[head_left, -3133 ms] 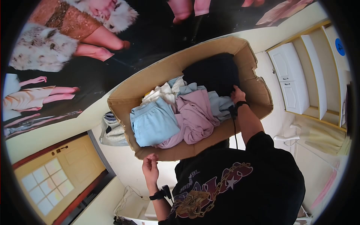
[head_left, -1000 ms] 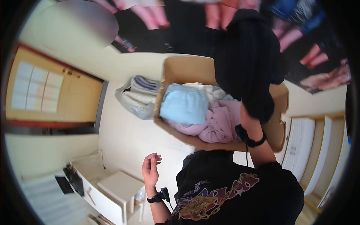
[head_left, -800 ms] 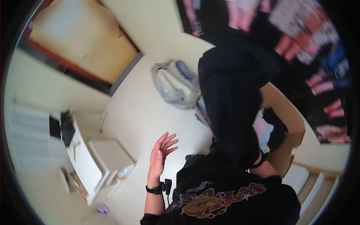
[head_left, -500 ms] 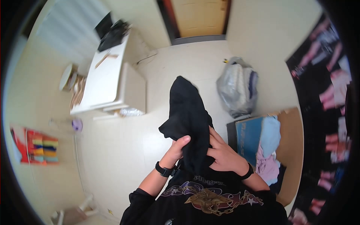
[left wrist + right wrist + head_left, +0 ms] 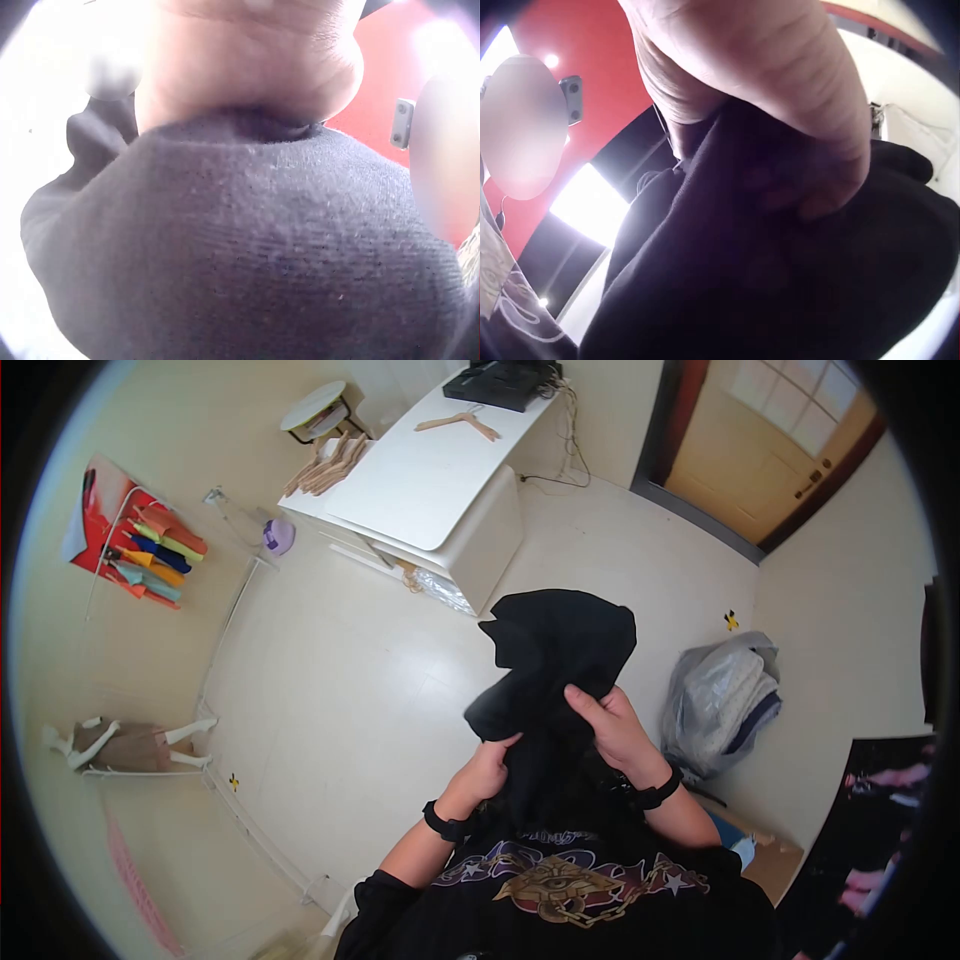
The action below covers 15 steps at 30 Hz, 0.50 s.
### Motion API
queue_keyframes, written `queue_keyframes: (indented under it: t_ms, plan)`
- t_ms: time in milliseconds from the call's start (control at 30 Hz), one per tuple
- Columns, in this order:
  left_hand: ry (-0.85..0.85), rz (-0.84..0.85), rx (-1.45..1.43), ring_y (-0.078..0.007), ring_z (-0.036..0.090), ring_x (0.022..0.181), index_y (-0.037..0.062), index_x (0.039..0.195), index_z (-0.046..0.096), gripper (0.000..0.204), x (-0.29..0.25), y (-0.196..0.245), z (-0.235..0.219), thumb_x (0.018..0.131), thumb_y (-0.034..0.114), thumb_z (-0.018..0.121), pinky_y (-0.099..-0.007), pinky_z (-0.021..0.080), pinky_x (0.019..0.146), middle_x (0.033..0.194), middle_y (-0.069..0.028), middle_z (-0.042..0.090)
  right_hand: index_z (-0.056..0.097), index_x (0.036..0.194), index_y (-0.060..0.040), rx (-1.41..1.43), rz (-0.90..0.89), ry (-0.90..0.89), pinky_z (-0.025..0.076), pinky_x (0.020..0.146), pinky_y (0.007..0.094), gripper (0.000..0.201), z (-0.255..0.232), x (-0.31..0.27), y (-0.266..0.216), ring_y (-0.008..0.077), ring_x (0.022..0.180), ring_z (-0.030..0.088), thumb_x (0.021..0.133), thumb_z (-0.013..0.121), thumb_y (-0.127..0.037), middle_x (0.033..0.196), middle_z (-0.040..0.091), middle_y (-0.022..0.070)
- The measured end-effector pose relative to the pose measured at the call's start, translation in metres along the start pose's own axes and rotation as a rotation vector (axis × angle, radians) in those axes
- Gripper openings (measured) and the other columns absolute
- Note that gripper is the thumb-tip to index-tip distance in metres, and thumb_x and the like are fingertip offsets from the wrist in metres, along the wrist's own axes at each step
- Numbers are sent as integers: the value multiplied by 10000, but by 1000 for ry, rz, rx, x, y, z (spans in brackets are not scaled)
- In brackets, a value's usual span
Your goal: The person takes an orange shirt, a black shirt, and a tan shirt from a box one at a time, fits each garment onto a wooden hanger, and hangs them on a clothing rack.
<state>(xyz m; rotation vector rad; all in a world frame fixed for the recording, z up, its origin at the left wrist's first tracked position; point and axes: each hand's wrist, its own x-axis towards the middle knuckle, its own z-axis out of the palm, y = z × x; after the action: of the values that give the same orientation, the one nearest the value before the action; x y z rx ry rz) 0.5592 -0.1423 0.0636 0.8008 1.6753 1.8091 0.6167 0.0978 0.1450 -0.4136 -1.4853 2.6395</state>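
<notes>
- Near the lower middle of the head view, the left hand [image 5: 487, 768] and right hand [image 5: 608, 726] each have a grip clamped on a bunched black garment [image 5: 556, 650], held up in front of the chest.
- Upper middle of the frame holds a white table [image 5: 420, 480] with a wooden hanger [image 5: 460, 423]; a plastic bag [image 5: 722, 700] of laundry sits at right on the floor.
- Likely risk: the garment stays bunched, so one fistful could slip free and the cloth sag toward the floor.
</notes>
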Motion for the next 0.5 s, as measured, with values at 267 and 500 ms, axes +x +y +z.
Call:
queue_keyframes:
  t_ms: [267,500]
  plan:
    - [727,-22,-676,-334,578,1396,10,1520,518,616,135,87,-30,1078,416,380,-457,430,1212,1536,-159,589,700,1269,-30,287,-119,95,558,1009,355,313,-78,135,-74,198,1120,716,965,631,-60,1208,753,69]
    - [727,264,-642,-340,515,1465,45,1555,498,641,206,111,-75,1070,434,341,-497,375,1256,1589,-139,550,691,1301,-35,-106,-131,134,515,1032,322,374,-148,218,-102,144,1141,671,933,642,3,1230,722,19]
